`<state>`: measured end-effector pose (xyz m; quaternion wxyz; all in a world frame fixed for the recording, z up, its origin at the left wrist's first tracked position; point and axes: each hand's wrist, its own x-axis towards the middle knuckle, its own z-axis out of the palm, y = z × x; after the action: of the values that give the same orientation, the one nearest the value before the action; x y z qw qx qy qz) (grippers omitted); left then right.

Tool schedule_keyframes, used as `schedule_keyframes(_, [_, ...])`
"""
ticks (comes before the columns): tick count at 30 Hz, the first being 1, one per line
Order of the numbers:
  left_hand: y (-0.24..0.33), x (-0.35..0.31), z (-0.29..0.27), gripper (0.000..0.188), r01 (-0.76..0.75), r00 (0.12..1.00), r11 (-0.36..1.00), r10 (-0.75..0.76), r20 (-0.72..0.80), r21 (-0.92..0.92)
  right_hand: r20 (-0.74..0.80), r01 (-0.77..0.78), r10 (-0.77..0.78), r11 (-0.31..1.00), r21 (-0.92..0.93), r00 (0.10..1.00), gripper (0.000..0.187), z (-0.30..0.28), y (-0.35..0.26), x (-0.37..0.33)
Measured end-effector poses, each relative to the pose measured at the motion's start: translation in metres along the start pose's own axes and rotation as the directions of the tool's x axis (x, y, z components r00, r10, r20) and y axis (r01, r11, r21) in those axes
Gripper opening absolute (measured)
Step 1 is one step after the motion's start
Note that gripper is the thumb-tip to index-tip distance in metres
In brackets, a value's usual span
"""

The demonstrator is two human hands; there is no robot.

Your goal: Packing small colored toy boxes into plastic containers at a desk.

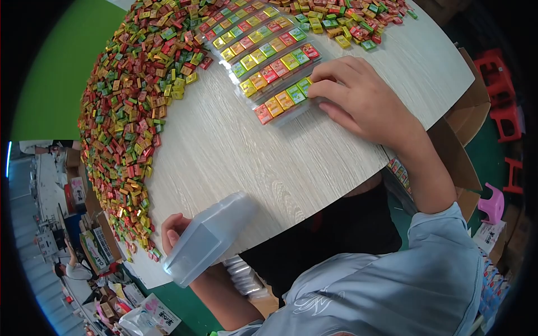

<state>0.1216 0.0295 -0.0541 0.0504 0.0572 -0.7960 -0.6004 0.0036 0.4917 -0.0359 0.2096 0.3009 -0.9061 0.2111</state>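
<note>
My left hand [175,228], at the table's near left edge, grips a long clear plastic box [210,238] that is tilted and has nothing in it. The box hides most of the fingers. My right hand [358,101] is closed in a pinch at the right end of the nearest row of small wrapped candies [284,101]. Its fingertips cover that end, so what lies between them is hidden. This row is red, orange, yellow and green, and sits in clear plastic. Behind it several similar filled rows [277,70] stand side by side.
A big heap of loose wrapped candies [129,101] spreads along the left of the pale wooden table [224,140]. Another heap [342,22] lies at the far side. To the right are an open cardboard box [468,120], red stools [499,84] and a pink stool [492,204].
</note>
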Motion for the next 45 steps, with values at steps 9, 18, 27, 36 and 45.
schedule_keyframes(9, [-0.005,0.002,-0.002,0.056,0.008,1.0,0.998,-0.009,-0.018,-0.058,0.0,0.002,-0.002,1.0,0.006,1.0,0.026,0.0,0.0,0.001])
schedule_keyframes(18, [0.013,0.002,0.016,0.056,0.017,0.998,1.0,-0.018,-0.061,-0.006,0.012,-0.018,0.017,1.0,0.009,1.0,0.026,-0.002,-0.002,-0.001])
schedule_keyframes(27, [0.01,0.005,0.024,0.053,-0.069,0.987,0.996,0.077,-0.139,0.06,0.027,-0.027,0.027,1.0,0.001,0.999,0.025,-0.001,-0.002,0.003])
schedule_keyframes(36, [0.015,0.005,0.025,0.051,-0.034,0.988,0.998,0.041,-0.147,0.049,0.042,-0.031,0.03,1.0,0.007,0.999,0.025,-0.003,-0.003,0.005])
schedule_keyframes(45, [0.023,0.01,0.02,0.033,0.069,0.996,0.997,-0.068,0.062,-0.019,-0.002,0.033,-0.033,0.997,-0.07,0.999,0.024,-0.01,-0.002,-0.002])
